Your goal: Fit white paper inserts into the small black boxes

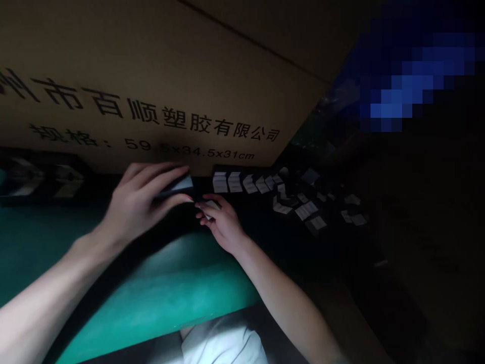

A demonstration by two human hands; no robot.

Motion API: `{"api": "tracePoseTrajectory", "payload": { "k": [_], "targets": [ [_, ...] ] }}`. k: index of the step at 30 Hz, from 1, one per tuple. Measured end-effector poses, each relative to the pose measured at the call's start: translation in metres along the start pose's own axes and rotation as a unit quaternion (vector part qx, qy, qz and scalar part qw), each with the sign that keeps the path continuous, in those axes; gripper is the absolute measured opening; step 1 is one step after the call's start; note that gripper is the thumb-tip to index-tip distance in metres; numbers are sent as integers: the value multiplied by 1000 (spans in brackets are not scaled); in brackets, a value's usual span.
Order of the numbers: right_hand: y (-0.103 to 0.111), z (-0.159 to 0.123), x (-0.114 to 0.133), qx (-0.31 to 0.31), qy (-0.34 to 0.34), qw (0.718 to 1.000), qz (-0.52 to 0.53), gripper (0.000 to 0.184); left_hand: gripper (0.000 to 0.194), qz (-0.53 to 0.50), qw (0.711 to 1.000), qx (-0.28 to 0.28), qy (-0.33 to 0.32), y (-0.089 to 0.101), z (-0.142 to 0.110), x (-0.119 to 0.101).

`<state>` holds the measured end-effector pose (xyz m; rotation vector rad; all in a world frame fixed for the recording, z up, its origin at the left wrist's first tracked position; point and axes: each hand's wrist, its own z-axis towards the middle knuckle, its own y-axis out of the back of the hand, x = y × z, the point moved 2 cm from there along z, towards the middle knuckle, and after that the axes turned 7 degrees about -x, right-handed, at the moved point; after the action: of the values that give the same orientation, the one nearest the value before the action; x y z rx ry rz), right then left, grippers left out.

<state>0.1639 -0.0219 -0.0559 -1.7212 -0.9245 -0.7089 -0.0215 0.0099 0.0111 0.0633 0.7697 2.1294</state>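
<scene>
White paper slip [209, 206] pinched between right hand [223, 225] fingers [212, 211]; more slips [280, 194] lie just past those fingers. Left hand [138, 199] fingers [170, 199] clamped on dark box [177, 186].

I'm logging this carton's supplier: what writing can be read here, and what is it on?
"市百顺塑胶有限公司" on the cardboard carton, its first character cut off.
"规格: 59.5x34.5x31cm" on the same carton, the "5" after the point dim.
Small white slips: markings too small to read.

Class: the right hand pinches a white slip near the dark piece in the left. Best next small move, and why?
Probably bring the white slip onto the dark piece's pale face: the right hand holds it beside the left hand gripping that piece.
</scene>
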Motion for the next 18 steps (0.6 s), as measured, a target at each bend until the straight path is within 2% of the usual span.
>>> {"api": "tracePoseTrajectory", "payload": {
  "k": [3, 5, 6, 8, 10, 11, 13, 14, 16, 18],
  "targets": [
    [-1, -3, 6, 10, 26, 998, -55, 51, 59, 50, 987, 60, 138, 10, 3, 32],
    [1, -10, 15, 10, 64, 993, -101, 50, 60, 81, 970, 101, 205, 17, 4, 49],
    [6, -15, 22, 0, 94, 987, -127, 47, 61, 92, 964, 116, 220, 21, 4, 53],
    [24, -28, 43, -43, 173, 967, -180, 41, 62, 107, 964, 110, 215, 29, 5, 57],
    [59, -44, 68, -115, 263, 928, -237, 36, 64, 117, 973, 72, 183, 38, 7, 57],
    [83, -52, 83, -183, 318, 893, -262, 38, 67, 123, 977, 53, 168, 42, 7, 57],
    [135, -69, 108, -293, 379, 818, -317, 43, 71, 136, 977, 35, 160, 48, 8, 61],
    [162, -77, 119, -348, 395, 782, -333, 46, 73, 139, 976, 41, 163, 50, 8, 64],
    [214, -92, 133, -436, 388, 732, -352, 51, 74, 134, 974, 73, 168, 52, 6, 72],
    [256, -105, 138, -486, 374, 706, -354, 55, 69, 127, 969, 123, 173, 51, 5, 79]
  ]
}}
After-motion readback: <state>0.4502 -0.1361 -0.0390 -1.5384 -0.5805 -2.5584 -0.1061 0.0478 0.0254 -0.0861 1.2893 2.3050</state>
